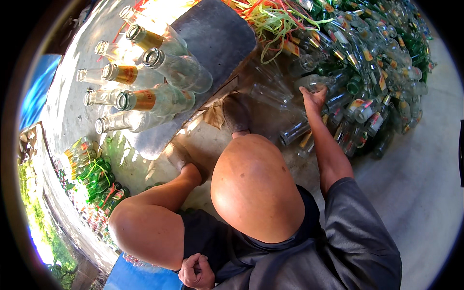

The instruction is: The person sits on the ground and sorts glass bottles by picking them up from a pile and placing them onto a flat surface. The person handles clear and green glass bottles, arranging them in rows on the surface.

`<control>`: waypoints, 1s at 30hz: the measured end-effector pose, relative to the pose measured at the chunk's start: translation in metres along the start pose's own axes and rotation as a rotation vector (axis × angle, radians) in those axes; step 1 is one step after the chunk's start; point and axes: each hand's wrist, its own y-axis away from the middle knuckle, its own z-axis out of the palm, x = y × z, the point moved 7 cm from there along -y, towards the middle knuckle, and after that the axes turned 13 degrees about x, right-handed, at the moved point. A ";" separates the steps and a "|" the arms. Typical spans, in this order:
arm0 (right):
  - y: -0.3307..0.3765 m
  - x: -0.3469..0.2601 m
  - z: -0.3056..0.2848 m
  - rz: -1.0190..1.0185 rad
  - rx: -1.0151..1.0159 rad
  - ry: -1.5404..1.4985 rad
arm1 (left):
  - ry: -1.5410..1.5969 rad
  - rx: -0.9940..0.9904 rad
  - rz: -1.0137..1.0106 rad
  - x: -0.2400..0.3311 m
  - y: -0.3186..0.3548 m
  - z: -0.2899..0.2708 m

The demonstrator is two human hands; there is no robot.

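Note:
My right hand [313, 98] reaches out ahead of my right knee into a big heap of glass bottles [372, 72]. Its fingers curl around a clear glass bottle [320, 80] at the heap's near edge. Other clear bottles [295, 131] lie on the ground just below my forearm. My left hand [195, 271] rests low by my left thigh, closed into a fist with nothing visible in it. My bare knees [253, 186] fill the middle of the view.
Clear bottles with gold labels [145, 92] lie stacked in rows on a grey slab [212, 34] at the upper left. Green bottles [96, 176] sit in a cluster at the left. Tangled yellow and red plastic strips [270, 19] lie on the heap's far side. The floor is concrete [420, 193].

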 end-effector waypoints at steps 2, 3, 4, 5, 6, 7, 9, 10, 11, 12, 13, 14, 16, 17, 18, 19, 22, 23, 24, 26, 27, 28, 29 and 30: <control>-0.003 0.008 0.006 0.016 -0.017 -0.052 | -0.004 -0.001 0.017 0.001 0.000 0.000; -0.009 0.022 0.009 0.024 -0.016 -0.104 | -0.001 -0.004 0.031 0.002 -0.001 0.001; -0.009 0.031 0.013 0.032 -0.020 -0.158 | 0.006 -0.001 0.021 0.000 -0.001 0.001; -0.008 0.041 0.013 0.028 0.011 -0.183 | 0.013 0.001 0.012 -0.003 0.000 0.002; -0.003 0.043 0.014 0.024 0.034 -0.210 | 0.015 0.008 -0.001 -0.005 0.001 0.002; -0.001 0.044 0.014 0.021 0.059 -0.238 | 0.011 0.014 0.009 -0.004 0.001 0.001; 0.015 0.047 0.015 0.027 -0.002 -0.011 | -0.002 0.030 0.026 0.000 0.002 0.000; 0.014 0.053 0.011 0.027 -0.017 0.105 | 0.003 0.027 0.032 0.000 0.000 0.001; 0.013 0.070 0.017 0.052 -0.027 0.119 | 0.008 0.025 0.038 0.001 -0.001 0.002; 0.018 0.070 0.023 0.084 -0.090 0.105 | 0.004 0.026 0.039 0.001 -0.001 0.002; 0.027 0.071 0.030 0.116 -0.152 0.092 | -0.004 0.027 0.031 -0.001 0.000 0.002; 0.036 0.071 0.037 0.148 -0.214 0.078 | -0.012 0.029 0.022 -0.002 0.002 0.001; 0.033 0.069 0.042 0.035 -0.229 0.160 | -0.019 0.003 0.034 -0.002 0.000 0.000; 0.031 0.070 0.048 0.039 -0.250 0.144 | -0.023 -0.025 0.051 -0.001 -0.003 -0.001; 0.030 0.071 0.054 0.043 -0.273 0.130 | -0.028 -0.053 0.065 0.002 -0.006 -0.002; 0.028 0.073 0.060 0.049 -0.298 0.161 | -0.014 -0.028 0.093 0.007 -0.010 -0.002; 0.033 0.065 0.076 0.032 -0.365 0.238 | -0.003 0.022 0.129 0.017 -0.014 -0.001; 0.038 0.060 0.079 0.003 -0.373 0.255 | -0.013 0.017 0.112 0.016 -0.012 -0.002; 0.036 0.061 0.080 -0.025 -0.369 0.275 | -0.014 0.008 0.102 0.015 -0.013 -0.002; 0.032 0.066 0.086 -0.019 -0.371 0.276 | -0.032 -0.015 0.085 0.015 -0.013 -0.002; 0.030 0.069 0.090 -0.016 -0.372 0.276 | -0.042 -0.025 0.077 0.014 -0.013 -0.001; 0.029 0.075 0.092 0.044 -0.380 0.249 | -0.032 -0.020 0.087 0.014 -0.014 -0.001; 0.028 0.081 0.093 0.105 -0.387 0.222 | -0.022 -0.017 0.098 0.015 -0.015 -0.001; 0.030 0.087 0.093 0.166 -0.398 0.196 | -0.015 -0.013 0.106 0.015 -0.015 -0.001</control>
